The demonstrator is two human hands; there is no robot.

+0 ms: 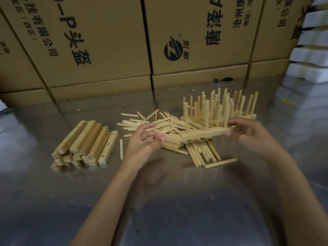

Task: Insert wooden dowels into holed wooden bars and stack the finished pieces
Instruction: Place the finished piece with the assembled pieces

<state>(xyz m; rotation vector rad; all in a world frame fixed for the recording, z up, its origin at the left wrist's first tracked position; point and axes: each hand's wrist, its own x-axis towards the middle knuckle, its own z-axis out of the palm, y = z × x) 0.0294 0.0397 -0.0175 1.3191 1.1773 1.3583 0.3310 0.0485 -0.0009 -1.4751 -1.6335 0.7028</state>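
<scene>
My right hand point(248, 132) grips the right end of a wooden bar point(202, 134) with three dowels standing upright in it, held just above the table. To the left of that bar's free end hovers my left hand point(145, 139), fingers loosely curled and holding nothing. Under and behind both hands lies a loose pile of dowels point(170, 128). Finished bars with upright dowels point(221, 107) stand grouped behind the held bar. A stack of bare holed bars point(85, 144) lies at the left.
The work surface is a shiny metal table point(159, 201). Large cardboard boxes point(106, 41) form a wall along its far edge. White foam blocks point(310, 50) are stacked at the far right. A single dowel point(221, 163) lies apart in front of the pile.
</scene>
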